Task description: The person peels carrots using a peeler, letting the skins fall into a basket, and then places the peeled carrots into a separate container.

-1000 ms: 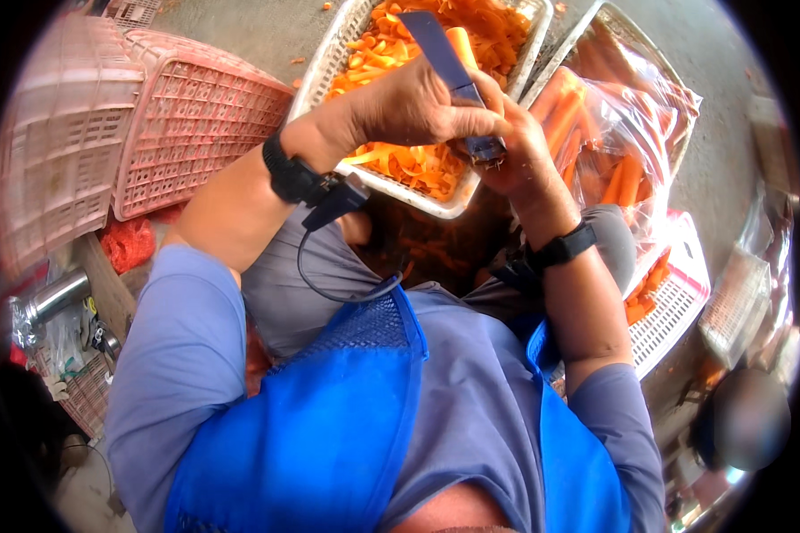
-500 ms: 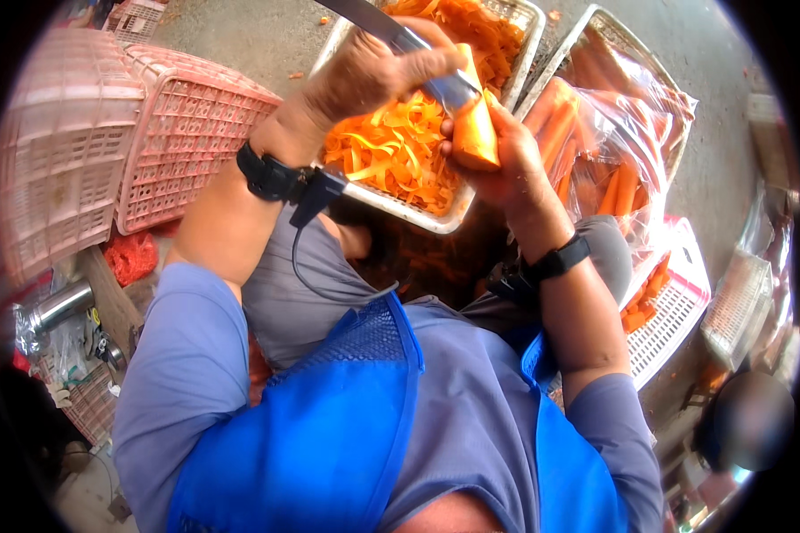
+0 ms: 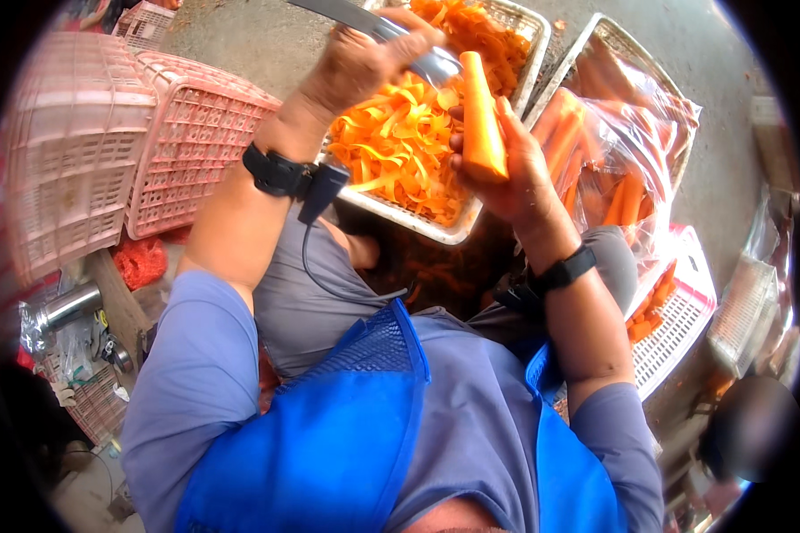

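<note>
My left hand (image 3: 360, 64) is closed around a peeler (image 3: 428, 64) with a grey curved body, its long dark end pointing up and left. My right hand (image 3: 523, 173) grips a peeled orange carrot (image 3: 482, 124), narrow end up, fingers wrapped behind it and the thumb along its right side. A small gap separates the peeler's tip from the top of the carrot. Beneath both hands lie curled carrot peels (image 3: 396, 133) in a white plastic crate (image 3: 436, 233).
To the right, a second crate (image 3: 593, 25) holds carrots in a clear plastic bag (image 3: 649, 133). Below it, a white slotted crate (image 3: 676, 329) carries orange carrot pieces (image 3: 653, 306). Pink crates (image 3: 200, 133) stand at left, near a red mesh bag (image 3: 140, 260) and a metal cylinder (image 3: 69, 305).
The peeler has come off the carrot, moving up and left with my left hand. In my right hand, the carrot now stands more upright and more of it shows.
</note>
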Action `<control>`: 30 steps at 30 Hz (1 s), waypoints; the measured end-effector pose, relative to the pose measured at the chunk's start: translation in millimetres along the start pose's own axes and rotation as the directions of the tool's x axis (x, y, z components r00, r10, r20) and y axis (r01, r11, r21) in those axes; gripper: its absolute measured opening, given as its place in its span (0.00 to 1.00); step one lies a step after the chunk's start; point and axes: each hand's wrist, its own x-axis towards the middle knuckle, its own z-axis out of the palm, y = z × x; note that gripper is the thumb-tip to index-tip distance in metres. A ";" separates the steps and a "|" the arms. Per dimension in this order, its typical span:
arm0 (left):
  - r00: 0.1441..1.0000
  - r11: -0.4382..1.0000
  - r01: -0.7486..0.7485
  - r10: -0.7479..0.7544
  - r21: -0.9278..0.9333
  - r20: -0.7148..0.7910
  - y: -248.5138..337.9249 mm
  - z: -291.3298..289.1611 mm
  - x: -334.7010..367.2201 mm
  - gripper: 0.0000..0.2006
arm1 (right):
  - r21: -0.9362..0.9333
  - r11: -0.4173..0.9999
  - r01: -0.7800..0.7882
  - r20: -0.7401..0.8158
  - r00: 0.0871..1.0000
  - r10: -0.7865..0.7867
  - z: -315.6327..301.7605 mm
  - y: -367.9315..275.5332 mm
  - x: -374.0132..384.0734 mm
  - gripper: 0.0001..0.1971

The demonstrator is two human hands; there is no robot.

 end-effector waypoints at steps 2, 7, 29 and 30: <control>0.985 0.990 0.139 -0.135 -0.030 0.109 15.8 10.4 -6.9 0.08 | -0.016 1.000 0.011 -0.056 0.998 -0.012 7.5 -4.6 0.5 0.23; 0.942 0.994 0.039 -0.004 -0.098 0.336 27.1 42.9 -18.3 0.08 | -0.077 0.997 0.022 -0.105 0.994 -0.030 14.0 -1.2 -3.5 0.24; 0.973 0.970 0.220 -0.226 -0.103 -0.048 -85.1 -50.2 22.9 0.07 | -0.217 0.975 -0.047 0.193 0.977 0.090 12.5 11.5 -16.9 0.29; 0.953 0.949 0.285 -0.296 -0.135 -0.069 -80.5 -53.0 24.7 0.06 | -0.235 0.972 -0.010 0.218 0.974 0.062 10.7 8.8 -20.1 0.30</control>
